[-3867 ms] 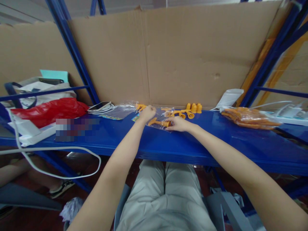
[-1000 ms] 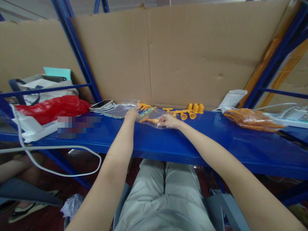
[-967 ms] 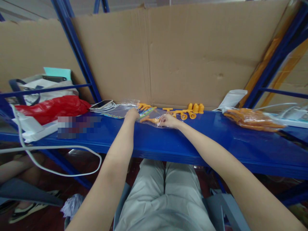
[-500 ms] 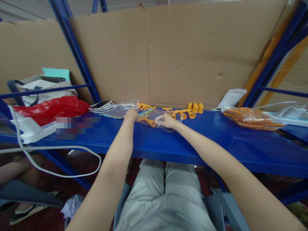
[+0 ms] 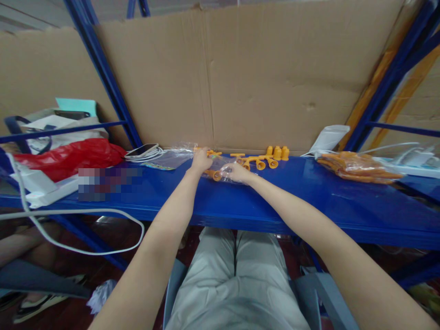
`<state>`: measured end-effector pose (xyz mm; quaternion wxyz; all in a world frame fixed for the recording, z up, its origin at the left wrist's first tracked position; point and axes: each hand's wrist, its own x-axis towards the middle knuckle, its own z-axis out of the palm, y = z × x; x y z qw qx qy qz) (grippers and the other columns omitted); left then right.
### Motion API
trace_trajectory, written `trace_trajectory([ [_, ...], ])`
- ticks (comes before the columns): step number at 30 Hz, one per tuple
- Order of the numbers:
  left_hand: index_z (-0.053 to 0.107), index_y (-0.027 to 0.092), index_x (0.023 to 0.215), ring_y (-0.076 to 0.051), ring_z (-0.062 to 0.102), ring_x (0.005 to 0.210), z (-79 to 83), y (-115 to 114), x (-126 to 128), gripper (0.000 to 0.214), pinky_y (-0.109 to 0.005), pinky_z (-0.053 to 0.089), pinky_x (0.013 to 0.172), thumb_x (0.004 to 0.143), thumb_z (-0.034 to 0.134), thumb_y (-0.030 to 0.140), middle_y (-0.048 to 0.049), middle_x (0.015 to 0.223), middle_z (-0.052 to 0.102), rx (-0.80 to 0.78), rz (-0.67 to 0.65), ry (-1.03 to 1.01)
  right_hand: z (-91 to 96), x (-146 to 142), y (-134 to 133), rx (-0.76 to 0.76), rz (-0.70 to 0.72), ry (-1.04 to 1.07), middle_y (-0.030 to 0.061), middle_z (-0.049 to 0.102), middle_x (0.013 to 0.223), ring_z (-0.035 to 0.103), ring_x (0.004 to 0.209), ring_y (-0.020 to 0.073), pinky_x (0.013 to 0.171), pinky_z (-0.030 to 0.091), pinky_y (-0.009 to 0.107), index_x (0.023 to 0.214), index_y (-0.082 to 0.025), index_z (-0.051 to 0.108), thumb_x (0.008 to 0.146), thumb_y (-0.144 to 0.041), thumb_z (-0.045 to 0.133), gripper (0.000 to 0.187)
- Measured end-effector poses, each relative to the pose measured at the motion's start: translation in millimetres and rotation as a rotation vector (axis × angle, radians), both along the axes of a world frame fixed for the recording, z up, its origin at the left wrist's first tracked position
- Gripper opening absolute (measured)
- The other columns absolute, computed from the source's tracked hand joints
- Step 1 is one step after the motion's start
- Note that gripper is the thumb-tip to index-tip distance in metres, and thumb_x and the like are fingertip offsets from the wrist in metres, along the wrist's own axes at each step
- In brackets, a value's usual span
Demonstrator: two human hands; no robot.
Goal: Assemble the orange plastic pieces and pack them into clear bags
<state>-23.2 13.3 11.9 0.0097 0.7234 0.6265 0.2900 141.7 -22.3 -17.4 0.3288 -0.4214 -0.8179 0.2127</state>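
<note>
On the blue shelf [image 5: 275,197] both my hands meet at a small clear plastic bag [image 5: 225,170] with orange plastic parts in it. My left hand [image 5: 201,160] is closed at the bag's left end, over an orange piece [image 5: 212,174]. My right hand [image 5: 237,172] is closed on the bag's right side, fingers pinching the film. More loose orange parts [image 5: 256,162] lie just behind the bag, with three small orange caps [image 5: 277,153] upright near the cardboard wall.
A stack of clear bags [image 5: 168,159], a phone with white cable [image 5: 142,151] and a red bag [image 5: 68,156] sit to the left. A bagged heap of orange parts [image 5: 357,168] and a white pouch [image 5: 326,137] lie right. Cardboard [image 5: 257,78] backs the shelf. Another person's arm [image 5: 17,238] shows lower left.
Both hands stay on the bag. My left hand has shifted a little right and back; the orange piece has slid further into the bag toward my right hand.
</note>
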Motion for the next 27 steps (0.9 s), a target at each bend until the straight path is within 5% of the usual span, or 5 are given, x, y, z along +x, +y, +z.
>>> trace_trajectory([
  [6,0.06,0.011,0.128,-0.022,0.053,0.132,-8.8,2,17,0.042,-0.033,0.037,0.113,0.089,0.045,0.013,-0.0138,0.135,0.063,0.08,-0.043,-0.026,-2.4,0,2,-0.01,0.056,-0.02,0.0035,0.073,0.084,0.065,0.08,0.0151,0.079,0.05,0.027,0.083,-0.013,0.072,0.082,-0.016,0.065,0.008],
  [19,0.058,0.01,0.128,-0.021,0.051,0.132,-11.5,2,22,0.04,-0.034,0.035,0.115,0.093,0.039,0.014,-0.014,0.136,0.061,0.156,-0.141,-0.011,0.9,1,-9,-0.127,0.239,-0.032,0.0072,0.077,0.105,0.07,0.098,0.0192,0.091,0.052,0.032,0.092,-0.017,0.079,0.082,-0.023,0.07,0.016],
  [23,0.055,0.01,0.132,-0.023,0.049,0.135,-21.1,6,23,0.042,-0.039,0.035,0.116,0.097,0.036,0.021,-0.0161,0.14,0.058,0.147,-0.106,-0.015,7.7,5,-14,-0.139,0.351,-0.112,0.0034,0.078,0.1,0.069,0.098,0.0188,0.094,0.051,0.031,0.09,-0.018,0.08,0.077,-0.013,0.067,0.019],
  [27,0.055,0.012,0.134,-0.026,0.047,0.137,-27.3,10,22,0.044,-0.044,0.035,0.116,0.097,0.034,0.024,-0.0163,0.143,0.056,0.126,-0.022,0.0,24.4,21,-16,-0.249,0.286,-0.038,0.0035,0.077,0.081,0.071,0.079,0.0161,0.082,0.054,0.028,0.073,-0.015,0.076,0.069,-0.005,0.058,0.021],
])
